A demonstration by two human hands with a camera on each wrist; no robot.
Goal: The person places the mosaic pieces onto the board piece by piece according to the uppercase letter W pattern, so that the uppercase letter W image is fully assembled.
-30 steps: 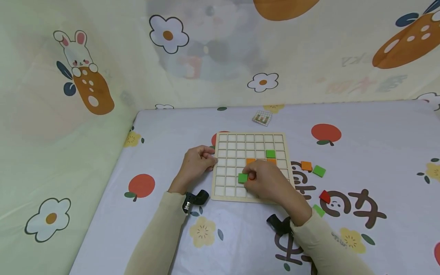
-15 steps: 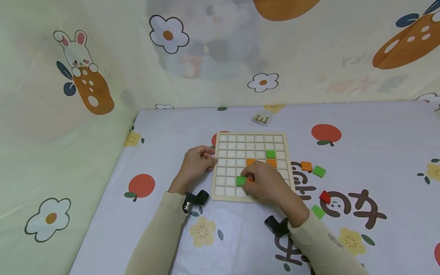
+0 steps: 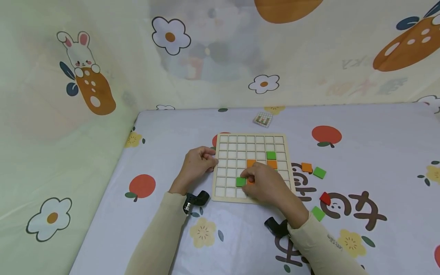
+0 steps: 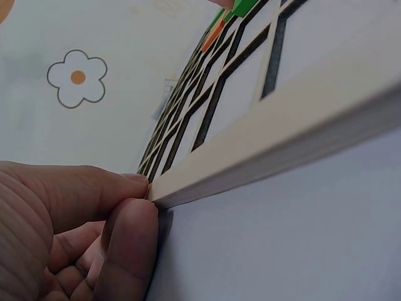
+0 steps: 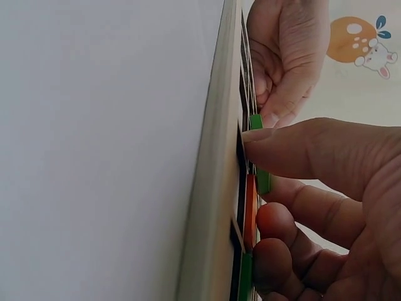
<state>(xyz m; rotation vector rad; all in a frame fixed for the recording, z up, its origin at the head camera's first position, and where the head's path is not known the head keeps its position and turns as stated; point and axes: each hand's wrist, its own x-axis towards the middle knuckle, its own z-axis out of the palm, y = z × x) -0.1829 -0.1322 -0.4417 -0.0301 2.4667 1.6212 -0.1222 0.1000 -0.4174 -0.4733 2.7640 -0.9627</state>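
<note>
The wooden grid board (image 3: 230, 199) lies flat, its shallow square cells partly filled with coloured tiles. At its left edge, my left hand (image 3: 196, 166) pinches the frame between thumb and index finger, which the left wrist view shows close up. Over the lower middle cells, my right hand (image 3: 266, 183) pinches a green tile (image 3: 240, 182) by its edges. In the right wrist view that green tile (image 5: 263, 179) stands slightly above the board, beside an orange tile (image 5: 250, 216). An orange tile (image 3: 251, 163), another orange tile (image 3: 272, 164) and a green tile (image 3: 271, 155) sit in cells. My right hand hides other cells.
Right of the board lie a loose orange tile (image 3: 306, 167), a green tile (image 3: 319, 172), a red piece (image 3: 325, 198) and another green tile (image 3: 318, 213). A small pattern card (image 3: 263, 119) rests behind the board. Patterned cloth covers the table and walls.
My right hand has moved slightly left and down with the green tile, then stays nearly still. My left hand keeps its place at the board's edge. The head view shifts slightly.
</note>
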